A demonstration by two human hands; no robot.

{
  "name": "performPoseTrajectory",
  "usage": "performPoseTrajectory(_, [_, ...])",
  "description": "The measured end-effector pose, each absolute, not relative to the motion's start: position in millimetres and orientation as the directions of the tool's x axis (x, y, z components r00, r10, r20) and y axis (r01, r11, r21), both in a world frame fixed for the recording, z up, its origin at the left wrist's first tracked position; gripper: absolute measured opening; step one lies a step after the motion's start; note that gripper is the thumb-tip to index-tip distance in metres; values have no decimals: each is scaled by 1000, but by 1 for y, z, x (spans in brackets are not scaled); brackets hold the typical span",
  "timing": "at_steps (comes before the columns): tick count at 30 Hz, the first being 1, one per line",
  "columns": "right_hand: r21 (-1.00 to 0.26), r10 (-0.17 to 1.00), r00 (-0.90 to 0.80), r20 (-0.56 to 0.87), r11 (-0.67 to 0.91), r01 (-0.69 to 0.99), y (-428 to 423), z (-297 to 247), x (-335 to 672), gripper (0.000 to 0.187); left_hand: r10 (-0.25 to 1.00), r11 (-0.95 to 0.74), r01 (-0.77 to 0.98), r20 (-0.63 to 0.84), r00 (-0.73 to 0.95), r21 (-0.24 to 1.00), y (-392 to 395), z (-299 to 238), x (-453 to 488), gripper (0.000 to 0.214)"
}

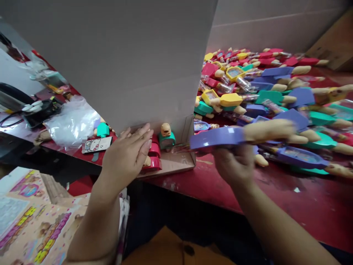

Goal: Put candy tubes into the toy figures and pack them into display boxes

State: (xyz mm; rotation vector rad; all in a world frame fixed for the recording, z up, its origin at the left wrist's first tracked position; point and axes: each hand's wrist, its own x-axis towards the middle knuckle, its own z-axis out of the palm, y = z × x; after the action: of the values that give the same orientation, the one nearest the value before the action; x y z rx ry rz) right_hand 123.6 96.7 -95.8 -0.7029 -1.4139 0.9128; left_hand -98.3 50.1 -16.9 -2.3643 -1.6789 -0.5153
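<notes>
Purple plastic toy (216,138) held beside a cardboard carton (110,62)
Right hand (234,163) has a closed grip on it; left hand (124,158) lies open, flat against the carton, above the red desk (303,195).

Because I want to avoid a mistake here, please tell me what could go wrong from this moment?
The cardboard panel seems steadied by the left hand; released, it might tip over. The purple toy, blurred in the right hand, could slip and hit the nearby toy pile. The cardboard tray sits at the edge of the red table, so the red toy pieces might fall off.
</notes>
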Motion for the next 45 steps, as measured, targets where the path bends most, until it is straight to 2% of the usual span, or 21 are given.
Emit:
performPoseTrajectory(2, [-866, 846, -204, 492, 499, -19, 102, -109, 113, 18, 876, -331, 943, 386, 291, 40, 50, -17, -98, 44])
performPoseTrajectory(6, [-841, 810, -324, 488, 536, 72, 111, -121, 102, 19, 886, -320, 947, 364, 288, 31, 49, -16, -98, 44])
performPoseTrajectory(10, [-730, 686, -478, 549, 672, 125, 115, -114, 102, 22, 891, -331, 943, 338, 302, 33, 49, -15, -100, 42])
performPoseTrajectory(12, [-705, 676, -473, 565, 693, 149, 114, -113, 102, 23, 897, -329, 944, 323, 302, 29, 50, -15, -101, 41])
performPoseTrajectory(17, [-751, 720, -426, 548, 648, 129, 109, -124, 100, 12, 898, -323, 946, 327, 294, 38, 50, -16, -100, 41])
performPoseTrajectory(20, [-739, 687, -458, 565, 668, 89, 112, -118, 99, 19, 896, -321, 946, 338, 288, 47, 50, -17, -100, 41])
performPoseTrajectory(23, [-729, 682, -494, 539, 672, 130, 120, -110, 95, 27, 897, -324, 944, 338, 286, 61, 49, -16, -100, 40])
performPoseTrajectory(28, [-689, 683, -572, 454, 676, 261, 118, -119, 80, 36, 862, -387, 914, 400, 311, 122, 49, -6, -91, 35])
performPoseTrajectory(30, [-674, 678, -576, 458, 687, 272, 114, -124, 75, 38, 839, -469, 873, 377, 392, 136, 54, -3, -85, 32])
performPoseTrajectory(32, [-663, 663, -590, 462, 699, 267, 114, -123, 77, 37, 825, -532, 822, 340, 451, 201, 63, -4, -81, 28])
performPoseTrajectory(35, [-604, 683, -469, 559, 724, 334, 128, -112, 105, 34, 828, -536, 792, 366, 425, 293, 75, -10, -81, 23])
performPoseTrajectory(38, [-511, 739, -224, 635, 620, 596, 152, -106, 165, 23, 835, -512, 801, 397, 380, 310, 79, -16, -84, 23])
performPoseTrajectory(41, [-382, 875, -237, 423, 409, 829, 164, -118, 226, 15, 841, -497, 803, 410, 353, 329, 79, -20, -85, 24])
performPoseTrajectory(43, [-310, 948, -152, 281, 239, 920, 159, -134, 249, 23, 830, -502, 808, 433, 351, 308, 79, -22, -84, 25])
performPoseTrajectory(45, [-278, 970, -76, 230, 140, 950, 147, -149, 255, 33, 817, -508, 819, 448, 362, 265, 78, -24, -82, 26])
